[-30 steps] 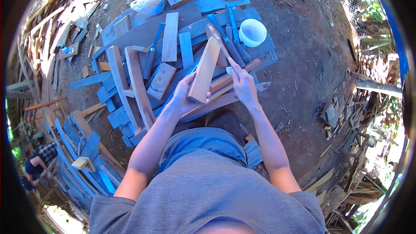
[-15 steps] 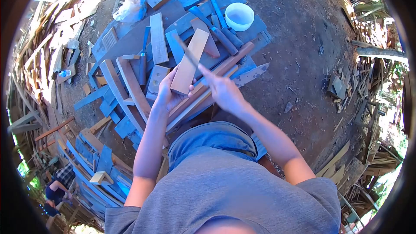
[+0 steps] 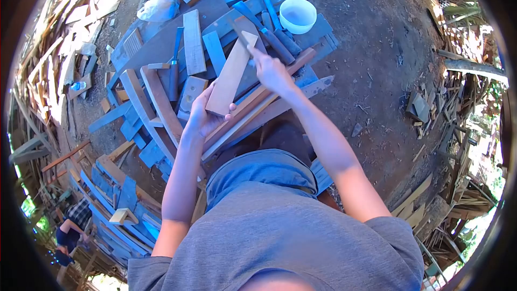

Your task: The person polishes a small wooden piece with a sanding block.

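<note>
My left hand [image 3: 201, 114] is closed around the lower end of a pale wooden block [image 3: 232, 78], which is tilted with its far end up and to the right. In my right hand [image 3: 271, 71] is a thin dark flat tool [image 3: 242, 35], slanting across the block's far end. Blur hides its exact kind. Beneath the block lies a bench covered in boards, with a narrow wooden piece [image 3: 195, 43] and a chisel [image 3: 175, 64] to the left. Hand tools with thick handles [image 3: 277, 46] rest beyond my right hand.
A white bowl [image 3: 298, 15] stands at the bench's far right, and a crumpled plastic bag [image 3: 160, 2] at the far left. Curved wooden pieces [image 3: 161, 102] lie left of my left hand. Scrap wood lines both sides of the dirt ground [image 3: 371, 48]. Another person [image 3: 70, 231] is at lower left.
My right hand has moved up and slightly left with the tool, toward the block's far end. My left hand and the block have shifted slightly left.
</note>
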